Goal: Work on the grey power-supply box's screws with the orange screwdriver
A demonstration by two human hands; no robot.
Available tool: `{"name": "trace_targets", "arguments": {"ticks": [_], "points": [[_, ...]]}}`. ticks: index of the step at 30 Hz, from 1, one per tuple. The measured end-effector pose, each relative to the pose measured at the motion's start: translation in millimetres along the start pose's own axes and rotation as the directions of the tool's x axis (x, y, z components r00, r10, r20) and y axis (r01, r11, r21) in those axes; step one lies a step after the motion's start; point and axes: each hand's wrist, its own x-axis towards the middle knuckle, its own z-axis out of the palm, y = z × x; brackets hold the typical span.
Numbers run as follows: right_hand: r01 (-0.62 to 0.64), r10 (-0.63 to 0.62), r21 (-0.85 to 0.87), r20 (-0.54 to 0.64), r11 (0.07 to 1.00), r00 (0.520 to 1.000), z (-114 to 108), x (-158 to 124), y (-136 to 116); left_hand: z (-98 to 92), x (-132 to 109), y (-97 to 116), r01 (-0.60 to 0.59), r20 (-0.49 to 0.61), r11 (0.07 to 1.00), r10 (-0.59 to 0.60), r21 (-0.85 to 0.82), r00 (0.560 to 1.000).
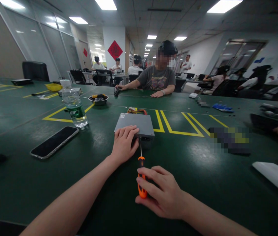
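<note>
A grey metal computer power supply [142, 123] lies on the green table, its socket side towards me. My left hand [125, 142] grips its near left edge, fingers over the top and thumb down at the front face. In my right hand [162, 190] is a screwdriver [141, 177] with an orange and black handle, held between fingers and thumb. Its thin shaft points away from me and reaches the front face of the power supply beside my left thumb. The exact spot under the tip is too small to make out. Coloured cables [137, 111] bunch behind the box.
To the left are a phone [55, 142], a water bottle [73, 106] and a metal bowl [99, 99] holding tools. Yellow tape [185, 132] marks the green table [190, 170]. Opposite sits a person [157, 77] with a hand on a dark object. A white object [276, 178] lies right.
</note>
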Motion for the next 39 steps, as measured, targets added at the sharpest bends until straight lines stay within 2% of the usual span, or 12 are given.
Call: {"name": "trace_targets", "arguments": {"ticks": [2,4,8,12,15,18,22,25,28,32,35,39], "points": [[-0.016,0.018,0.031,-0.07,0.999,0.997,1.8,-2.7,1.3,0.0,0.0,0.1,0.001,-0.001,1.0,-0.001,0.002,1.0],[-0.05,0.056,0.074,-0.093,0.996,0.994,2.3,-4.6,2.3,-0.1,0.0,0.1,-0.001,0.001,1.0,0.001,0.006,1.0],[-0.079,0.08,0.111,-0.01,0.991,0.997,-1.2,-3.0,1.6,0.2,-0.1,0.1,0.0,0.0,1.0,0.0,0.008,1.0],[-0.004,0.002,0.024,0.053,1.0,0.999,-3.4,0.7,0.0,0.0,-0.1,0.5,0.002,0.001,1.0,-0.002,0.006,1.0],[0.019,-0.019,-0.003,-0.018,1.0,1.0,-1.1,-0.5,0.3,-0.9,-0.1,0.9,0.002,0.0,1.0,-0.002,0.001,1.0],[-0.013,0.014,0.032,-0.06,0.999,0.998,1.2,-3.9,1.0,-1.4,0.2,0.9,-0.004,-0.004,1.0,0.004,-0.002,1.0],[-0.055,0.054,0.074,0.011,0.996,0.998,-0.9,-3.6,0.6,-0.6,0.4,0.4,-0.003,-0.006,1.0,0.003,-0.001,1.0],[-0.004,0.002,0.036,0.06,0.999,0.998,-2.9,0.3,-0.6,-0.1,0.3,0.3,-0.002,-0.003,1.0,0.002,-0.002,1.0],[0.027,-0.027,-0.023,0.002,0.999,1.0,-1.2,1.5,-1.2,-0.1,0.0,0.6,0.005,0.002,1.0,-0.005,-0.003,1.0],[-0.017,0.018,0.012,-0.069,1.0,0.997,2.6,-2.8,-0.5,0.3,-0.3,0.5,0.004,0.006,1.0,-0.004,0.001,1.0],[-0.031,0.031,0.023,-0.023,0.999,0.999,1.8,-4.3,0.4,1.1,-0.4,0.1,0.004,0.002,1.0,-0.004,0.01,1.0],[0.014,-0.015,0.008,0.07,1.0,0.997,-1.6,-1.9,0.9,1.3,-0.3,-0.2,0.001,-0.001,1.0,-0.001,0.012,1.0]]}}
